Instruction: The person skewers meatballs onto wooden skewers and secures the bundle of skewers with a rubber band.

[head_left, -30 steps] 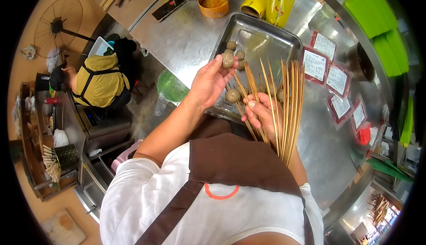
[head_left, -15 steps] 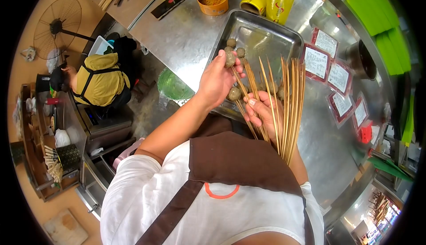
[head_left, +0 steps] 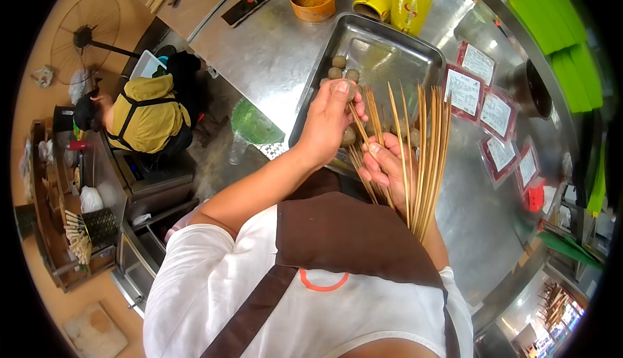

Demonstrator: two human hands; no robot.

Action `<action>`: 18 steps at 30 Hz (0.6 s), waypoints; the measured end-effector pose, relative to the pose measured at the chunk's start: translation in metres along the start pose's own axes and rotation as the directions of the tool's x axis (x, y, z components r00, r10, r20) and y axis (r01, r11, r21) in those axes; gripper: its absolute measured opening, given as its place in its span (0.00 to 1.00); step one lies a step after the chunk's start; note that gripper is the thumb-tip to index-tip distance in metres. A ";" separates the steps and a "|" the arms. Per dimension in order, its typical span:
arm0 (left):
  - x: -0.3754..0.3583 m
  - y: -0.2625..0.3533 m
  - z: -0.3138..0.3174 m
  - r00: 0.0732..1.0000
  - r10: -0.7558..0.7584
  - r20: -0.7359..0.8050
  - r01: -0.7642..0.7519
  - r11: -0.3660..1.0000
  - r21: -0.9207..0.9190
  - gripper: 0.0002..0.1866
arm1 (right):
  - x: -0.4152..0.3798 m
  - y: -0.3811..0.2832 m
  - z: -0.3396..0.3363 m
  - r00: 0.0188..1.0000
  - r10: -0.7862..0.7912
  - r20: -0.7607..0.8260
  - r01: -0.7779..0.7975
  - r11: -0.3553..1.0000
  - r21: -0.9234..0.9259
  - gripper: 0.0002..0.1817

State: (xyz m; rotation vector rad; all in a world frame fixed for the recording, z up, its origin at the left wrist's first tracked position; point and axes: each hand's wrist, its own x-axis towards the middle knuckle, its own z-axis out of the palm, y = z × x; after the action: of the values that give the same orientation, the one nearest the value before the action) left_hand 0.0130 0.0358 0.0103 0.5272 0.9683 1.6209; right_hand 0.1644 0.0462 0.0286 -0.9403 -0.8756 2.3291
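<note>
Skewers point(head_left: 423, 163) and loose balls point(head_left: 336, 73) at a tray point(head_left: 402, 53)

Right hand point(head_left: 388, 161): curled around the skewers, splayed perhaps to keep sticks separate. Left hand point(head_left: 324, 124): pinching a mostly hidden ball point(head_left: 352, 90) at a skewer tip, seemingly for steadiness. Tray, one o'clock: holds the loose balls, probably for easy reach. Table point(head_left: 467, 209), two o'clock: labelled packets point(head_left: 498, 112).

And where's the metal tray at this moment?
In the head view, the metal tray lies on the steel table, upper centre-right, just below the yellow rolls and left of the labelled packets.
</note>
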 end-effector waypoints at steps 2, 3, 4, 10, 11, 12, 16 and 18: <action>-0.004 -0.004 0.004 0.999 0.033 -0.035 -0.034 0.999 -0.017 0.14 | 0.000 -0.001 0.001 1.000 0.000 0.001 0.000 1.000 0.019 0.08; -0.004 -0.005 0.006 0.999 0.035 -0.038 -0.036 0.999 -0.018 0.14 | 0.000 -0.001 0.002 1.000 0.003 -0.005 -0.003 1.000 0.012 0.08; -0.005 -0.006 0.007 0.997 0.048 -0.063 -0.048 0.999 0.001 0.15 | -0.001 -0.001 0.003 1.000 0.007 -0.010 -0.007 1.000 0.003 0.08; 0.006 -0.003 0.007 0.995 -0.022 -0.101 0.003 0.983 -0.185 0.18 | 0.001 -0.003 0.003 0.999 0.041 0.002 -0.041 0.996 -0.076 0.09; 0.007 -0.002 0.007 0.992 -0.066 -0.108 0.037 0.968 -0.250 0.20 | 0.001 -0.002 0.005 1.000 0.003 -0.015 -0.004 0.995 -0.098 0.10; 0.007 -0.001 0.008 0.992 -0.066 -0.107 0.037 0.968 -0.248 0.20 | 0.000 -0.002 0.005 1.000 0.001 -0.015 -0.003 0.995 -0.097 0.10; 0.005 0.000 0.013 0.980 -0.027 -0.196 0.016 0.998 -0.058 0.19 | -0.001 -0.008 0.009 1.000 0.019 0.016 -0.017 0.988 -0.155 0.09; 0.003 -0.005 0.015 0.974 0.022 -0.227 -0.018 1.000 0.021 0.18 | -0.001 -0.008 0.008 0.999 0.033 0.021 -0.028 0.983 -0.183 0.09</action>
State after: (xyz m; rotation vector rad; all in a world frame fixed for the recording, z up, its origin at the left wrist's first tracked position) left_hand 0.0265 0.0438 0.0137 0.3698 1.1507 1.7183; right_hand 0.1606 0.0477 0.0396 -1.0073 -1.1071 2.3199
